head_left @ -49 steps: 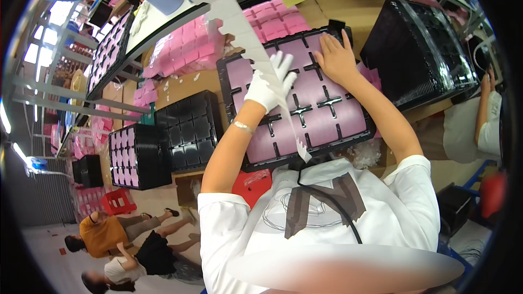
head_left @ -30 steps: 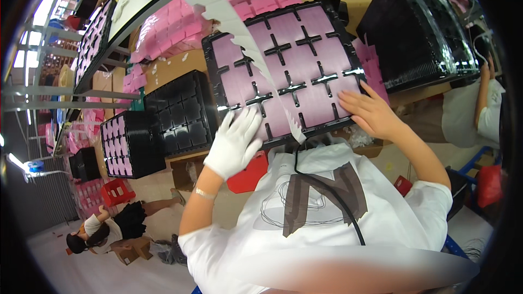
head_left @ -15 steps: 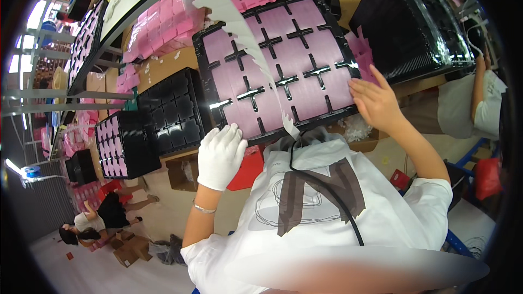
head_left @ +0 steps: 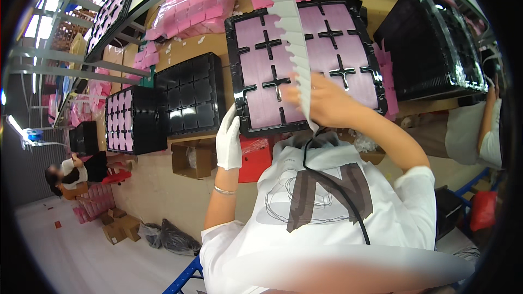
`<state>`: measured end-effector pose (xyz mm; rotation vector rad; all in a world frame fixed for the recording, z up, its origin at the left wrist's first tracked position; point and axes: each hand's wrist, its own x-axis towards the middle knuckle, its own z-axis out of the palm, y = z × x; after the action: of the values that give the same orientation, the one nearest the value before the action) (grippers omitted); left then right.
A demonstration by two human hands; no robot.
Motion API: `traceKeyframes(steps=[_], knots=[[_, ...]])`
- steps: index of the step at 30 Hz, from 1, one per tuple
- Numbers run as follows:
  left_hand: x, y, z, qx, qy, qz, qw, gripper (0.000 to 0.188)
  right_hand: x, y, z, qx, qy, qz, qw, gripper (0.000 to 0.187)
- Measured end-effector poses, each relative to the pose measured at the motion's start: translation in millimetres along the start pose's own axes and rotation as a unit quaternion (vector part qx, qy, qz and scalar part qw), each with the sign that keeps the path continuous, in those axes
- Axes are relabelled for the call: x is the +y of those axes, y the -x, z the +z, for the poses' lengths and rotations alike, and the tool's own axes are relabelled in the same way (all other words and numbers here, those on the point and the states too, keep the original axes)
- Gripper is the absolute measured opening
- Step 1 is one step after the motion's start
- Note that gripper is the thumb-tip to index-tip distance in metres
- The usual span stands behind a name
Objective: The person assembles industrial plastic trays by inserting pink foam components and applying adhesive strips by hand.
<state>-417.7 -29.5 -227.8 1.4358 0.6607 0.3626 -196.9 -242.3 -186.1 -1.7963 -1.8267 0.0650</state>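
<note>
A black plastic tray [head_left: 275, 129] lies on the cardboard-covered bench in front of me. Smooth pink pieces [head_left: 259, 106] fill its compartments, and black cross-shaped dividers stand between them. My left hand [head_left: 229, 140], in a white glove, rests against the tray's left front corner with its fingers stretched out along the side. Over the front middle of the tray is my bare right hand [head_left: 327, 103], its fingers smeared by motion. A white strip [head_left: 297, 38] with a jagged edge hangs across the view and covers part of this hand and the tray.
Left of the tray lies a black moulded tray [head_left: 190, 95], beside a stack of trays [head_left: 144, 125] with pink pieces. A tall black tray stack [head_left: 430, 49] stands at right. Behind are bagged pink pieces [head_left: 193, 8]. An open carton [head_left: 190, 160] sits below the bench edge.
My right hand has left the tray's right front edge and moved left over its middle. My left hand has slid from the front edge to the left corner. The view has shifted.
</note>
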Motion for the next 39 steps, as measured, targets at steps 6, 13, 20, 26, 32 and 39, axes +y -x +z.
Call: traceKeyframes(steps=[6, 13, 20, 26, 32, 39], knots=[[3, -12, -7, 0.01, 0.017, 0.022, 1.0, 0.039, -15, -57, 75, 0.007, 0.029, -0.103, 0.994, 0.034], [75, -19, 17, 0.002, 0.086, -0.016, 0.996, 0.014, -68, -40, -24, -0.062, -0.838, 0.136, 0.525, 0.047], [196, 56, -77, 0.176, 0.023, 0.15, 0.973, 0.037, -76, 37, -66, 0.022, -0.717, 0.092, 0.69, 0.038], [207, 99, -116, 0.383, -0.086, 0.226, 0.891, 0.034, -60, 57, -68, 0.159, -0.68, 0.022, 0.716, 0.043], [86, -2, -107, 0.325, -0.624, 0.246, 0.667, 0.03, -55, 48, -53, 0.187, -0.605, 0.134, 0.762, 0.055], [-97, -87, -107, 0.201, -0.686, 0.016, 0.699, 0.02, -59, 32, -42, 0.235, -0.637, 0.132, 0.723, 0.085]])
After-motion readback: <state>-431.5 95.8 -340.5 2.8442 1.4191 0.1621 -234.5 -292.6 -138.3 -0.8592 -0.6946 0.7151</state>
